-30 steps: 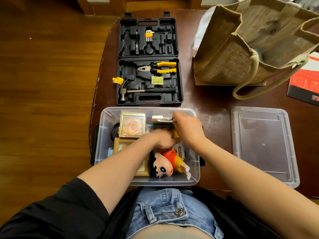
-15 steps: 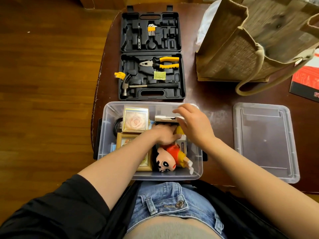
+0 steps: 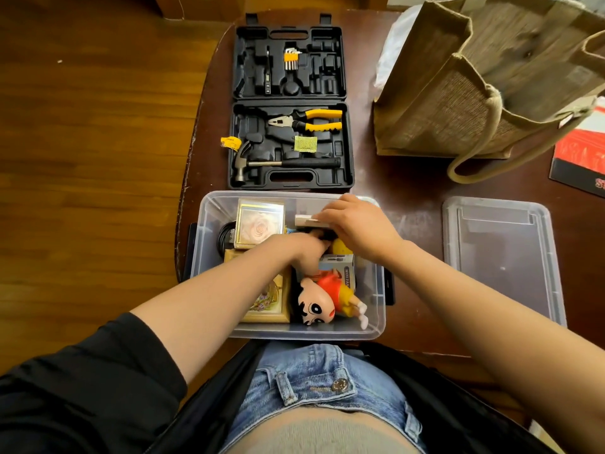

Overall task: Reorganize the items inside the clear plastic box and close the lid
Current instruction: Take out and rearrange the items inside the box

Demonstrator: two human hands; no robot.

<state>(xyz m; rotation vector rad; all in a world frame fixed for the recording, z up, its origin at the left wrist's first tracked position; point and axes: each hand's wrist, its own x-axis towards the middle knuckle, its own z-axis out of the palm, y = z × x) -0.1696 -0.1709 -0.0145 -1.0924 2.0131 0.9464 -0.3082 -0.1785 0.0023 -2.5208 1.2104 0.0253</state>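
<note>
Head view: we're mid-sort inside the clear box [image 3: 209,257], which sits at the near desk [image 3: 409,191] edge right in front of us. Right hand [image 3: 360,231] has its fingers [image 3: 330,213] curled over a flat white packet [image 3: 306,220] at the box's 1 o'clock corner. Left hand [image 3: 304,249] reaches into the middle beside a yellow ball [image 3: 342,248]; we can't tell if it grips anything, fingertips are buried.

Doing it well, our read: lay the packet flat along the far wall, keep everything below the rim, or the lid won't seat. The cartoon doll [image 3: 324,299] at 5 o'clock looks tallest; likely needs laying down flatter. The rose frame [image 3: 260,224] at 11 and the gold frame [image 3: 271,306] at 7 already lie flat.

Room: lid [image 3: 501,257] lies at 3 o'clock, well apart, with bare desk between. Open tool case [image 3: 289,103] sits just beyond the box at 12, so no pushing forward. Jute bag [image 3: 474,93] at 1–2. Desk edge just beside the box at 9; don't slide left.
</note>
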